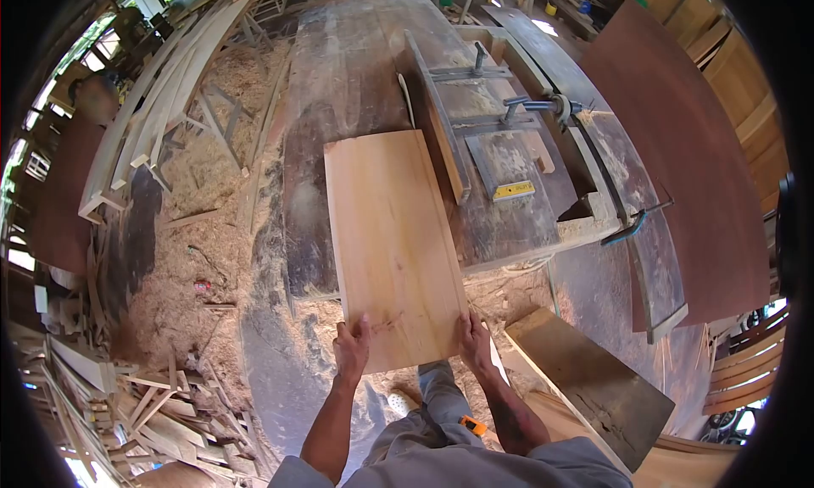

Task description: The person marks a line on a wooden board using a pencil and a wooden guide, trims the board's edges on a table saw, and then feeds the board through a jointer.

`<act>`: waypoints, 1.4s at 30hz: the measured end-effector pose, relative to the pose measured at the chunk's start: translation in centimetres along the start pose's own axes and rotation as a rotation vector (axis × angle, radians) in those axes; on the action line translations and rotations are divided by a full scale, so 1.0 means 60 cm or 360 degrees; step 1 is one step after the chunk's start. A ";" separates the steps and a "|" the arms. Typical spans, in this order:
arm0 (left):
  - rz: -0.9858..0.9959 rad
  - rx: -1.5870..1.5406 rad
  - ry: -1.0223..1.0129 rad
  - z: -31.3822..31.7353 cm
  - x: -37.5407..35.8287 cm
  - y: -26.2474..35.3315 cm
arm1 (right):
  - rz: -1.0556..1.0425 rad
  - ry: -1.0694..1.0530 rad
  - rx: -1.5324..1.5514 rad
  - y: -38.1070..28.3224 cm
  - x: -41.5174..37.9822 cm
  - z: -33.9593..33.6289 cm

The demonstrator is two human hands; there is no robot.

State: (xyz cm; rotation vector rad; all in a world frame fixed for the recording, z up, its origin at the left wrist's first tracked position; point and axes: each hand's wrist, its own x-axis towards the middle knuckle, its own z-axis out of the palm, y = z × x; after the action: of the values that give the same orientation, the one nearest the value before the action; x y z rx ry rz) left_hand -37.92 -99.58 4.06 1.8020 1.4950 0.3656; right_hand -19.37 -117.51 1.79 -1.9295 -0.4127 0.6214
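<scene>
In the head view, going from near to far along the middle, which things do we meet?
Left hand and right hand gripping the near end of the board → table under it → yellow label → metal clamps.

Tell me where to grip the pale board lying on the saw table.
Grip the board at its near end, one of the hands on each corner, as the left hand and right hand do. That end overhangs the table toward the person, and the fence blocks the right side.
</scene>
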 end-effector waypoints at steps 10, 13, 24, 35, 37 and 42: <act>-0.0008 0.0034 -0.0004 -0.002 0.008 -0.001 | 0.0003 -0.0010 0.0002 0.002 0.001 0.004; -0.0003 0.0052 0.0008 -0.001 0.010 -0.003 | 0.0040 -0.0029 -0.0002 -0.003 0.001 0.004; -0.0023 -0.0004 -0.0022 -0.001 0.015 0.000 | -0.0072 0.0028 0.0010 -0.004 0.009 0.008; 0.0008 -0.0009 -0.0017 -0.005 0.015 0.000 | 0.0048 -0.0024 -0.0028 -0.004 0.008 0.008; -0.0002 -0.0017 -0.0015 -0.005 0.017 0.001 | 0.0087 -0.0057 0.0010 -0.027 0.005 0.004; 0.0003 -0.0010 -0.0004 -0.006 0.019 0.007 | -0.0013 0.0010 0.0025 -0.025 0.009 0.009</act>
State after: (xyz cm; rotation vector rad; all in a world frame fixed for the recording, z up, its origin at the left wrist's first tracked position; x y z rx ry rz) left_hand -37.51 -98.42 4.34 1.7986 1.4888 0.3687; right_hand -19.29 -116.21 2.84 -1.9133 -0.4102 0.6117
